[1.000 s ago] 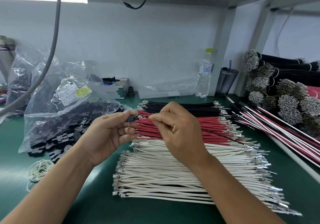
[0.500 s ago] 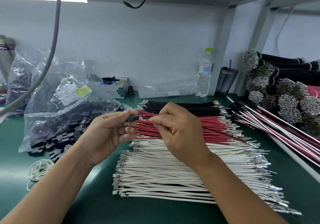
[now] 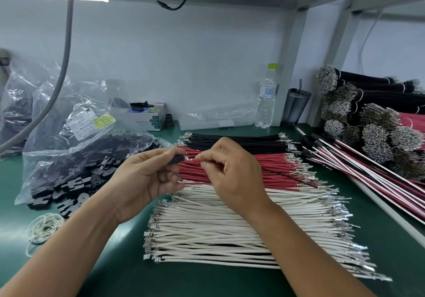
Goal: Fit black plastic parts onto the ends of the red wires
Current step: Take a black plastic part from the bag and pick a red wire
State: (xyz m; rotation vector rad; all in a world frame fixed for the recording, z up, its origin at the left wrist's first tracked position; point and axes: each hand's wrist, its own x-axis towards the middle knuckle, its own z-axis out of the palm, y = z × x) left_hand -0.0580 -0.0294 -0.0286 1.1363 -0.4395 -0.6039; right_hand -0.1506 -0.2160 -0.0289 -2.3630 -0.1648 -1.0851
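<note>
We can see a yellow and white label [image 3: 90, 124] on the clear bag [image 3: 69, 140] of black parts, but its print is too small to read; the water bottle [image 3: 266, 98] label is blurred. Our left hand [image 3: 142, 179] pinches a black plastic part [image 3: 176, 159] between thumb and forefinger. Our right hand [image 3: 234, 170], fingers curled, pinches a wire end just beside it, above the red wires [image 3: 264, 172] on the green table [image 3: 115, 269].
</note>
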